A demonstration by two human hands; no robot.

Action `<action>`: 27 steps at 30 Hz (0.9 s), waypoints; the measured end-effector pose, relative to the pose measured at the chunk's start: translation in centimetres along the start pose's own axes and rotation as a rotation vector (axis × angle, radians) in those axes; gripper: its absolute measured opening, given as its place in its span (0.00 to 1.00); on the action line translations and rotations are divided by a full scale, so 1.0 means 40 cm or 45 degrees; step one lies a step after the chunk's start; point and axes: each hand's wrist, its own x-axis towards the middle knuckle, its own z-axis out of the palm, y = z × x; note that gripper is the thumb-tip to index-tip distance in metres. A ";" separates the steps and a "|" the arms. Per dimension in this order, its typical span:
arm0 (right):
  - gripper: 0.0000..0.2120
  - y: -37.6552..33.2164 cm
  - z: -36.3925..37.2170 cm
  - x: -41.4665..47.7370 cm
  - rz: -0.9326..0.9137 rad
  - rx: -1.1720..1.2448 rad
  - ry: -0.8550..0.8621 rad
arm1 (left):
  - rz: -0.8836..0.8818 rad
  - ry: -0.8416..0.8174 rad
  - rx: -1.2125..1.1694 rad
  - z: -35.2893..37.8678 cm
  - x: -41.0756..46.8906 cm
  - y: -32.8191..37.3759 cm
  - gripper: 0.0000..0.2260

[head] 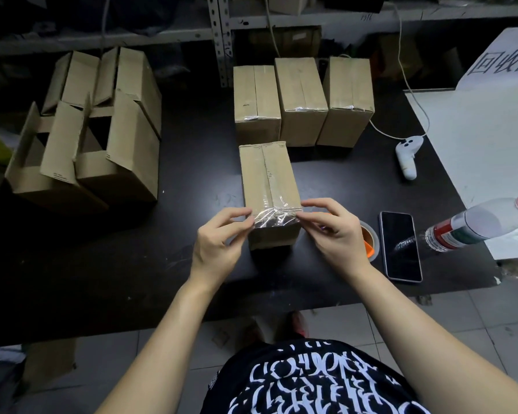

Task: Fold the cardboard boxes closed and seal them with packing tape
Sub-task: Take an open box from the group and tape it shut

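Far left, several open boxes (84,138) are standing clustered with flaps up, probably waiting their turn outside the working zone. The left hand (219,237) is pinching the tape (274,218) between thumb and forefinger at the near left corner of the box (268,180), which is lying closed mid-table (192,174), short end toward the person. The tape is running along the top seam and bending over the near edge. Both hands are likely stretching it flat so that it goes down the front face without wrinkling. The right hand (332,228) is pinching the same strip at the near right corner, other fingers curled. Behind, three sealed boxes (302,100) are standing in a row just past the box's far end, leaving little room for pushing it away. Dark tabletop to the box's left is giving space to slide it. Just right of the right hand, the roll (371,237) is lying partly hidden, kept within reach, with a phone (399,246) beside it and a bottle (479,222) poking in from the right edge.
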 end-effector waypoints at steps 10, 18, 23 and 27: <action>0.08 0.012 0.024 -0.019 0.132 0.059 -0.028 | -0.012 0.058 0.038 0.034 -0.028 -0.026 0.06; 0.05 -0.019 0.020 -0.002 0.177 0.019 0.029 | -0.057 -0.010 -0.003 0.015 -0.015 -0.017 0.08; 0.05 -0.007 0.023 0.028 0.055 -0.157 -0.016 | -0.015 -0.084 0.109 0.019 0.031 -0.014 0.11; 0.11 -0.004 0.033 0.036 -0.058 -0.133 -0.220 | 0.032 -0.238 0.157 0.021 0.042 -0.010 0.09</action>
